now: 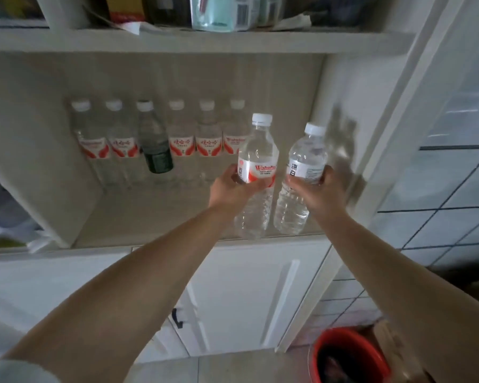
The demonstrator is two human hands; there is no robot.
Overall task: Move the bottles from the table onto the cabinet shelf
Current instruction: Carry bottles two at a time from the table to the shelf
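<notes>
Two bottles are carried at once, one per hand, likely to halve the trips. The red-label bottle [256, 172] is wrapped at the label by the left hand [234, 186]; the white-label bottle [302, 178] is wrapped the same way by the right hand [317, 186]. Each grip is curled mid-body, so the bottles are kept upright. Both are held just above the cabinet shelf [155, 217] front edge, right of the row of bottles [161, 139] lined at the back wall. A free spot is left at front right.
</notes>
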